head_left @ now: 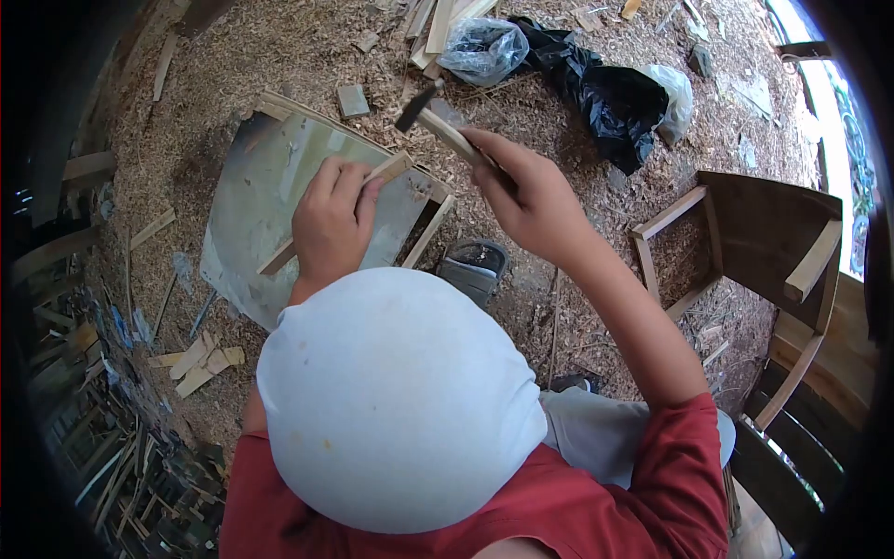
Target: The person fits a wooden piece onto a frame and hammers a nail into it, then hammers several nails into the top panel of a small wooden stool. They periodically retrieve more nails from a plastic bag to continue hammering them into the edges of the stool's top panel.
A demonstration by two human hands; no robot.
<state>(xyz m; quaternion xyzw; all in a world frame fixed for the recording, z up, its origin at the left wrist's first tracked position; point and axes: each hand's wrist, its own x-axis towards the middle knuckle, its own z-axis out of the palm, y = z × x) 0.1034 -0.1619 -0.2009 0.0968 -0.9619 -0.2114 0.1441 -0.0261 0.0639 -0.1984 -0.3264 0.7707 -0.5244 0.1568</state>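
Observation:
My left hand point(333, 224) is closed around a narrow wooden strip point(389, 168), whose lower end shows at the other side of the hand. Beneath it lies a worn, pale board point(251, 214) with a wooden edge, resting low over the ground. In my right hand point(526, 200) is a hammer point(449, 135), gripped by its wooden handle. The dark hammer head is raised above and to the right of the strip's upper end, apart from it. Whether a nail is held in the left fingers I cannot make out.
Wood shavings cover the ground. A black plastic bag point(624, 112) and a clear bag point(484, 51) lie ahead, beside stacked wood strips point(440, 28). To the right stands a wooden chair frame point(773, 228). Scrap wood point(200, 363) lies at left. A shoe point(472, 268) is near the board.

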